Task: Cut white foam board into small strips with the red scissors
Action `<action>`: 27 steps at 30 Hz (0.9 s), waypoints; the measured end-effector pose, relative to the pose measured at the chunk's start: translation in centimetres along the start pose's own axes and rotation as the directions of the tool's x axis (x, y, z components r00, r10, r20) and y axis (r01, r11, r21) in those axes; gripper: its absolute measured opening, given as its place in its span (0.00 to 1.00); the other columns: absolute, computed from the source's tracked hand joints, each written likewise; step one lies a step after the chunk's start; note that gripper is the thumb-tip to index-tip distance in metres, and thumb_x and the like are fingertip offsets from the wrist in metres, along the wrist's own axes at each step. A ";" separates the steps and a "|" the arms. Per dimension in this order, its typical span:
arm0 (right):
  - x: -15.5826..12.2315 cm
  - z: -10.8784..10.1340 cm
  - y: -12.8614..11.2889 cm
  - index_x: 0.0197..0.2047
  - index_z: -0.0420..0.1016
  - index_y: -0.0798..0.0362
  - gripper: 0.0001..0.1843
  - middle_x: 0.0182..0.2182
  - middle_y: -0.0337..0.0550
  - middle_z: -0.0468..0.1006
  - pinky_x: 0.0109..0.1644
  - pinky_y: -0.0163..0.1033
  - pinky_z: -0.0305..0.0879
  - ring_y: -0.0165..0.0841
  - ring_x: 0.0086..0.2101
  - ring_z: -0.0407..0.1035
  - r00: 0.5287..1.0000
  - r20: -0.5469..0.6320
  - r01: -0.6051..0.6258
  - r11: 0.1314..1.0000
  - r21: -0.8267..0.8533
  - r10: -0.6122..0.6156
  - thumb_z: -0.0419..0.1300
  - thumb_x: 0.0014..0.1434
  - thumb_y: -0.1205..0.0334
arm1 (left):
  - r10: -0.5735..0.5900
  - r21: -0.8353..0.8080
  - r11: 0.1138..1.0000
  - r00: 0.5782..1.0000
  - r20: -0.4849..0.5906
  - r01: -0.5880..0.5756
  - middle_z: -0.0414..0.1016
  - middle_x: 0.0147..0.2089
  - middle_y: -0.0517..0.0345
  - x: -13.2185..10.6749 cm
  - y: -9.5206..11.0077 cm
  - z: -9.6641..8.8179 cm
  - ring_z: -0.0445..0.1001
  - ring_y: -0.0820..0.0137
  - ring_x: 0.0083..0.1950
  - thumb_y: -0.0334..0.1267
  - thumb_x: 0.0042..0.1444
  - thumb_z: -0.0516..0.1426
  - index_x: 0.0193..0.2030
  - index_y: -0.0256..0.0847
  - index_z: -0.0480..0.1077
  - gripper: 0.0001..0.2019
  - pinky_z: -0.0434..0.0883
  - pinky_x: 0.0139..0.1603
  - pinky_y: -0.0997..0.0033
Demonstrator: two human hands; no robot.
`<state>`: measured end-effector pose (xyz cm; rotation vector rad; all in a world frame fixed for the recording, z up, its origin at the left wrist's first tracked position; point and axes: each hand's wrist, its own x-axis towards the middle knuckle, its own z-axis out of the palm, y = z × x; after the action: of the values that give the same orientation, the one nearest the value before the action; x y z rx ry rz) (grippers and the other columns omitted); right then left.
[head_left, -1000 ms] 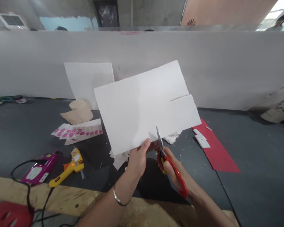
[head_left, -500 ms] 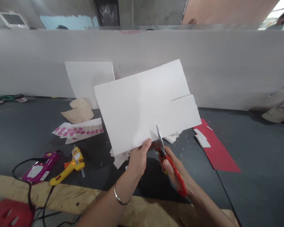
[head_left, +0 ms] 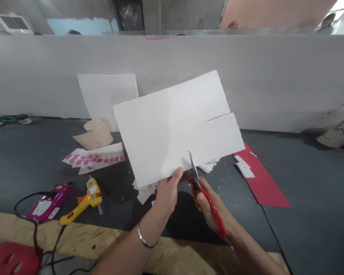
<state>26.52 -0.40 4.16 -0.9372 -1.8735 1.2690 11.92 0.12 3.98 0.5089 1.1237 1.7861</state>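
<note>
My left hand (head_left: 167, 191) grips the lower edge of a white foam board (head_left: 163, 130), thumb on top and fingers behind it. The board is held up at a tilt, with a slit running in from its right edge. In my right hand (head_left: 208, 200) is a pair of scissors (head_left: 213, 214) with red handles. One blade lies over the front of the board at its lower edge, just right of my left thumb; the other blade is mostly hidden behind the board.
A yellow glue gun (head_left: 84, 202) and a purple box (head_left: 50, 202) with cables lie at left. Behind are dotted paper strips (head_left: 96, 158), a beige roll (head_left: 96, 135) and another white board (head_left: 110, 91). White scraps lie on red sheet (head_left: 271, 187) at right.
Hardly anything differs. The view has shifted very slightly; both hands, the foam board and the scissors keep the same position.
</note>
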 end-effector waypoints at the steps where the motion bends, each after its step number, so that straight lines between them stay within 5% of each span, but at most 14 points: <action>1: 0.0 0.0 0.1 0.59 0.63 0.51 0.35 0.25 0.33 0.60 0.27 0.36 0.56 0.30 0.24 0.56 1.000 -0.004 -0.001 1.000 -0.003 0.001 0.46 0.65 0.31 | -0.003 -0.003 1.000 1.000 -0.002 0.003 0.84 0.46 0.46 0.0 0.0 0.0 0.79 0.57 0.53 0.44 0.47 0.70 0.45 0.36 0.80 0.20 0.68 0.63 0.55; 14: -0.1 0.1 1.0 0.55 0.64 0.50 0.30 0.27 0.34 0.63 0.26 0.34 0.57 0.29 0.23 0.57 0.998 -0.030 -0.051 0.998 -0.033 0.050 0.48 0.65 0.33 | -0.041 -0.005 0.999 0.999 0.028 0.041 0.84 0.42 0.48 -0.1 0.2 0.2 0.80 0.58 0.48 0.45 0.47 0.69 0.37 0.38 0.81 0.14 0.71 0.60 0.56; 27: -0.3 0.0 0.3 0.55 0.66 0.50 0.28 0.25 0.33 0.62 0.25 0.33 0.57 0.29 0.22 0.56 0.996 -0.041 -0.082 0.996 -0.026 0.081 0.51 0.65 0.37 | -0.038 0.003 0.999 0.999 0.026 0.038 0.84 0.45 0.49 0.0 0.1 0.1 0.78 0.54 0.55 0.45 0.47 0.68 0.38 0.42 0.80 0.12 0.71 0.60 0.54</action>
<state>26.74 -0.61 3.80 -1.0557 -1.8426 1.2655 11.95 0.18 4.18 0.5078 1.1104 1.7405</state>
